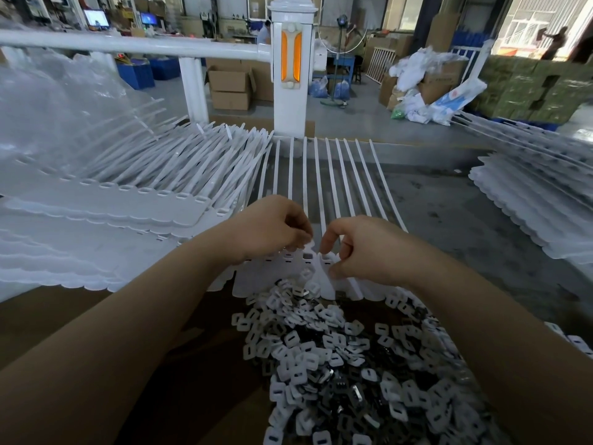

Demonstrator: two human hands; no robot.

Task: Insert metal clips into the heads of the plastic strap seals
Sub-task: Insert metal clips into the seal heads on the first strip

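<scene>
Grey and white clips (337, 358) lie heaped nearest to me, a loose pile of small slotted squares, some white plastic, some dark metal, spread over a brown cardboard surface (64, 319) between my two forearms. Just past the heap I see the strip of strap seals (308, 271) I am working on, its joined white heads facing me with the slots showing and its long thin tails running away over the grey tabletop (449, 220). My left hand (272, 229) sits on the left part of the head row with its fingers curled down, the fingertips pressed together on the heads; I cannot tell whether a clip is between them. My right hand (362, 248) is just beside it, forefinger and thumb pinching one head near the middle of the row, the other fingers curled in. The two hands are near each other but apart. Farther left, stacked sheets of seals (128, 194) fan out under clear plastic wrap (57, 114). On the right, another stack of seals (539, 203) slopes along the table edge. Beyond stands a white post (291, 69) with an orange reflector, a white rail (128, 44), then cardboard boxes (229, 85) and blue crates (150, 70) on the floor.
</scene>
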